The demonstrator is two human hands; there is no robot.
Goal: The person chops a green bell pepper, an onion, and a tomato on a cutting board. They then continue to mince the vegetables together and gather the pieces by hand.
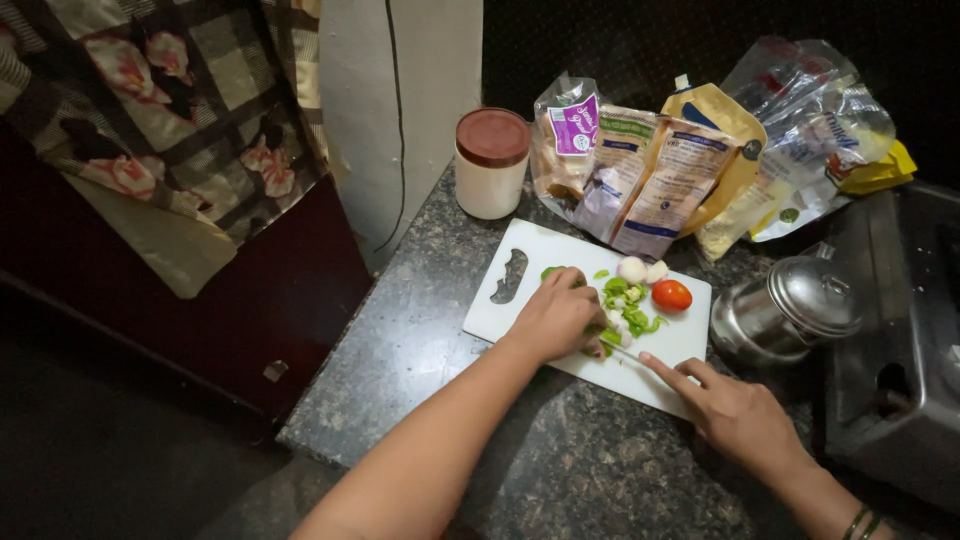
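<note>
A white cutting board [520, 255] lies on a dark speckled stone counter [420, 340]. On it are chopped green vegetable pieces [630, 305], a red tomato [671, 295] and white garlic cloves [640, 269]. My left hand [556, 318] presses down on a green vegetable at the board's middle. My right hand [735, 410] grips a knife whose thin blade [622, 349] reaches toward the left hand's fingers; its handle is hidden in the palm.
A white jar with a brown lid [490, 160] stands behind the board. Several plastic food packets [680, 160] lean at the back. A steel lidded pot [790, 310] sits right of the board, beside a stove [900, 370]. The counter edge drops off at the left.
</note>
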